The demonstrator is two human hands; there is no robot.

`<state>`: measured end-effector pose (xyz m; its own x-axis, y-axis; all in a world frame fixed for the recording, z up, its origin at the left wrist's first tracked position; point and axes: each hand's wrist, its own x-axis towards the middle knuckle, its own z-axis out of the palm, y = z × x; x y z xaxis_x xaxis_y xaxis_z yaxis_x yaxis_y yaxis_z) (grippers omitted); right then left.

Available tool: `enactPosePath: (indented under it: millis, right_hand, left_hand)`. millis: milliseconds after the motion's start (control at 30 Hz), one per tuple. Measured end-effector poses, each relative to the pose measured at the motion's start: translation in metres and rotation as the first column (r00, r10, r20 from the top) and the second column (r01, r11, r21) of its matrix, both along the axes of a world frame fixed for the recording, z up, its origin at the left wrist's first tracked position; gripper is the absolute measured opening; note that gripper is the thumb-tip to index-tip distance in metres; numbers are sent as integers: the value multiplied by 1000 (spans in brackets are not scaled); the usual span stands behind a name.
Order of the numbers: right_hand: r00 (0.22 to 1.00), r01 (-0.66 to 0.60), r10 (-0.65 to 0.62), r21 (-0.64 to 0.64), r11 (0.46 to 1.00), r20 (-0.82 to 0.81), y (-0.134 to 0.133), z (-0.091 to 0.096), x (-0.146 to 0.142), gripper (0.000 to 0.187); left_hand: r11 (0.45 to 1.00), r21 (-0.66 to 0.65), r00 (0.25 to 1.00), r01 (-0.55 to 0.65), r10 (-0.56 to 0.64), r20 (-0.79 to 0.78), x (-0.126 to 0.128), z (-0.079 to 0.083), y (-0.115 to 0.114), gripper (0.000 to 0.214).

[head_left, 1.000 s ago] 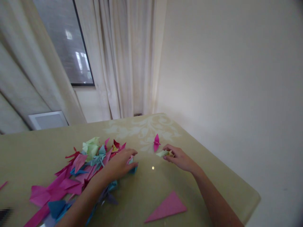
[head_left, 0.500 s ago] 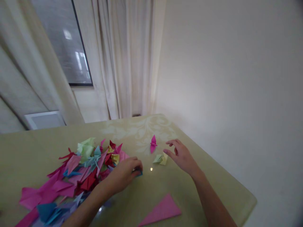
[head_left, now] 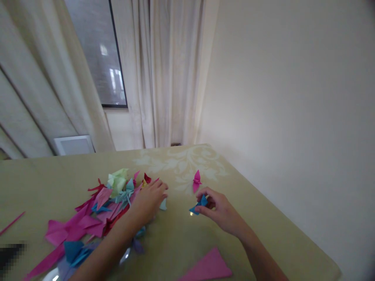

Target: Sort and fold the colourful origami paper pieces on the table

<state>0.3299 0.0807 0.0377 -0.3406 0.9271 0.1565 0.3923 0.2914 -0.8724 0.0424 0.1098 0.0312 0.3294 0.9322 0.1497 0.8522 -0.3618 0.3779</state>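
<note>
My right hand (head_left: 218,208) pinches a small blue folded-paper crane (head_left: 199,206) between thumb and fingers, just above the table. Beyond those fingers, a magenta paper crane (head_left: 197,181) lies on the tabletop. My left hand (head_left: 152,197) reaches over the right side of a heap of folded papers, its fingers stretched out and apart. A pale blue-green paper piece (head_left: 163,204) shows just below its fingertips. The heap holds several pieces, among them a pale green one (head_left: 117,181) and a large magenta one (head_left: 70,228). The left forearm hides part of the heap.
A pink folded paper triangle (head_left: 209,267) lies near the front edge of view. A thin pink stick (head_left: 12,223) is at the far left, above a dark pixelated patch. The table (head_left: 263,234) ends against a white wall on the right, with curtains (head_left: 175,78) behind.
The blue paper piece has passed from my left hand to my right. My left hand has moved back over the heap. The pale green-yellow piece beside the right hand no longer shows there.
</note>
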Motion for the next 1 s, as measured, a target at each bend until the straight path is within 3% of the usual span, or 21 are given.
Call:
enactPosePath:
  millis: [33,100,200,500,633,700,800,867,1000]
  right_hand:
    - [1000,-10,9,-72,997,-18,4,-2,5,33]
    - [999,-22,11,-217,976,-51,8,-8,10,37]
    - [999,-11,-5,-326,945,-46,10,-20,7,40]
    - [987,70,-43,-171,983,156,15,-45,2,37]
    - [981,88,-68,-103,991,181,21,-41,14,29]
    - [974,133,-131,2,991,187,21,-33,16,25]
    - [964,212,-235,172,962,124,15,-18,8,22]
    - [978,198,-205,139,970,38,6,-11,-5,29]
    - [999,24,-24,17,1000,-27,-13,-10,-34,58]
  left_hand:
    - [998,17,985,-55,57,-162,-12,-6,7,27]
    - [992,26,938,-127,128,-322,-32,-19,17,36]
    - [994,1,935,-111,104,-340,-48,-31,25,39]
    - [998,-12,960,-54,49,-274,-43,-19,27,27]
    - [999,50,987,-4,12,-159,-38,-7,27,23]
    - [998,64,996,5,0,-86,-36,0,25,21]
    - [1000,-21,1000,9,-8,18,-25,8,16,21]
    - [994,-100,991,36,-22,134,-10,10,4,22]
    - [963,-160,909,215,-137,395,32,5,-22,18]
